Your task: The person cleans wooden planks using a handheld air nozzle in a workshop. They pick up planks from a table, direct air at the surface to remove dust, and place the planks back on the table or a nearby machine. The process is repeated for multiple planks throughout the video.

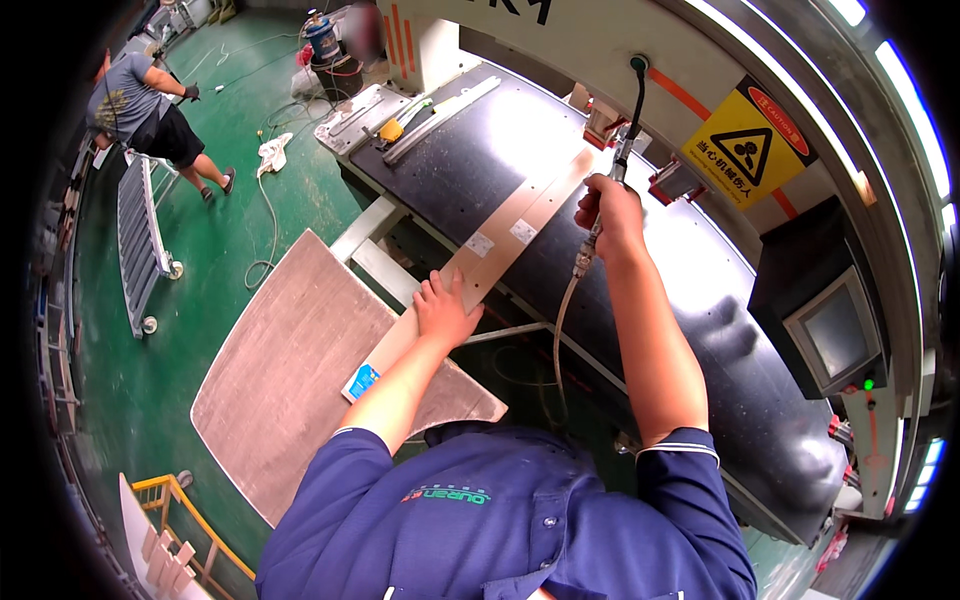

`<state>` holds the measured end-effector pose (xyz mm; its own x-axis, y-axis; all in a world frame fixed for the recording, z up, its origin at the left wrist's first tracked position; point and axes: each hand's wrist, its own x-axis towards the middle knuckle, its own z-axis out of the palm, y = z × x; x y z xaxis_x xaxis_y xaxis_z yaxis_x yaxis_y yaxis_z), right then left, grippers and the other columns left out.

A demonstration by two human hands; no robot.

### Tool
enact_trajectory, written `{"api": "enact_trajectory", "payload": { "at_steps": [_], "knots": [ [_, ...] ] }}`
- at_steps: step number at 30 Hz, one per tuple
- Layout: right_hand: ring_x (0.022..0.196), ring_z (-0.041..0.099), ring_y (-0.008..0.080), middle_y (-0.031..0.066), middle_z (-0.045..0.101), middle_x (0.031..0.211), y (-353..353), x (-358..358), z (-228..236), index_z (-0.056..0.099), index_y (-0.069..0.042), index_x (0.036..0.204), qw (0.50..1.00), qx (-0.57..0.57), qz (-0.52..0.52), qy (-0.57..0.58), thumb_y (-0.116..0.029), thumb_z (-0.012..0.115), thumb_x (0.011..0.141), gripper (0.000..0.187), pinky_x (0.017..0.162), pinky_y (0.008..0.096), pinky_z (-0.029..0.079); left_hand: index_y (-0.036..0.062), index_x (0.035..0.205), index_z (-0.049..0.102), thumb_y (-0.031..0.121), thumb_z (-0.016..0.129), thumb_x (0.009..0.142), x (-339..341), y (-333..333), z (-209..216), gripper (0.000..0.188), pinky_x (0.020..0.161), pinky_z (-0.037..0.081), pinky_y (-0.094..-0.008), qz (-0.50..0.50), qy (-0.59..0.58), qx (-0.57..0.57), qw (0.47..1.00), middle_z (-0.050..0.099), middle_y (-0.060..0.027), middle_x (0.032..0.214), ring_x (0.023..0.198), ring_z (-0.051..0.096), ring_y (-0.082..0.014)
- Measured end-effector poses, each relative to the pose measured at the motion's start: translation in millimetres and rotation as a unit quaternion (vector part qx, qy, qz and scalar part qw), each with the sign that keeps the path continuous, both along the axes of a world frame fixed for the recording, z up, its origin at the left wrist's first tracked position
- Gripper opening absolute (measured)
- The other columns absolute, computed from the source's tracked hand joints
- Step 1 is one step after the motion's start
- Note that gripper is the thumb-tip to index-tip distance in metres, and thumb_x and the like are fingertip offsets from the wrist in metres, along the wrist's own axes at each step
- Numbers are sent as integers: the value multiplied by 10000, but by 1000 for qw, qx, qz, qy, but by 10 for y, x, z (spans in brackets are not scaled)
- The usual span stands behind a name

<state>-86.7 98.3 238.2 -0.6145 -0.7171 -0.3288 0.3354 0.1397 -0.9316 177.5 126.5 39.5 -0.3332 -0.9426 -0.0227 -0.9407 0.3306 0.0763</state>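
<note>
My left hand [447, 312] lies with spread fingers on long light-brown board strips [500, 240], which run side by side. Two white labels stick to them, and a blue label marks the near end. Under that near end is a large brown panel [290, 370]; the far end reaches across the dark machine bed [690, 270]. My right hand [612, 212], raised over the bed, is closed around a slim metal and black air tool [584, 262]. A pale hose [560, 335] hangs from it. The tool's far tip is hard to separate from a black line behind it.
A machine beam with a yellow warning sign [748, 145] spans the bed, beside a screen [838, 328]. Metal bars [440, 120] lie at the bed's left end. Farther left, a person [150, 110] stands beside a wheeled rack [145, 230]. Hoses trail over the green floor.
</note>
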Motion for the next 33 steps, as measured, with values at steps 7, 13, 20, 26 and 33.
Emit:
{"api": "enact_trajectory", "payload": {
  "at_steps": [7,13,20,26,33],
  "knots": [
    [585,562,238,105,564,722,-90,106,105,592,-9,817,994,12,25,-109,-104,657,805,116,597,441,595,149,1542,389,604,636,849,-7,11,-1,866,1012,335,-477,2,-10,-12,1000,384,-247,1480,1249,429,-370],
    [628,549,206,75,538,717,-196,302,252,571,-31,801,983,14,10,-184,-74,617,803,63,680,540,626,145,1542,388,612,622,854,1,17,-45,864,1021,323,-478,-4,-13,-22,1000,378,-256,1489,1261,417,-378],
    [647,562,194,64,535,736,-276,335,251,555,-42,835,978,26,1,-205,-65,600,824,51,692,553,634,107,1499,445,583,652,843,21,24,-90,836,1031,316,-495,-13,24,-49,998,390,-269,1451,1269,402,-408],
    [686,622,216,89,587,754,-311,203,200,557,-36,835,980,39,11,-197,-57,597,825,47,525,364,546,111,1495,450,587,650,846,9,23,-68,829,1021,323,-490,-12,15,-45,999,389,-267,1453,1269,402,-406],
    [695,637,237,106,593,789,-355,353,403,565,-29,882,977,42,-6,-207,-42,602,814,78,475,276,443,115,1497,447,599,635,853,38,24,-102,828,1018,322,-487,-14,24,-52,998,391,-269,1454,1271,404,-399]
  ]
}}
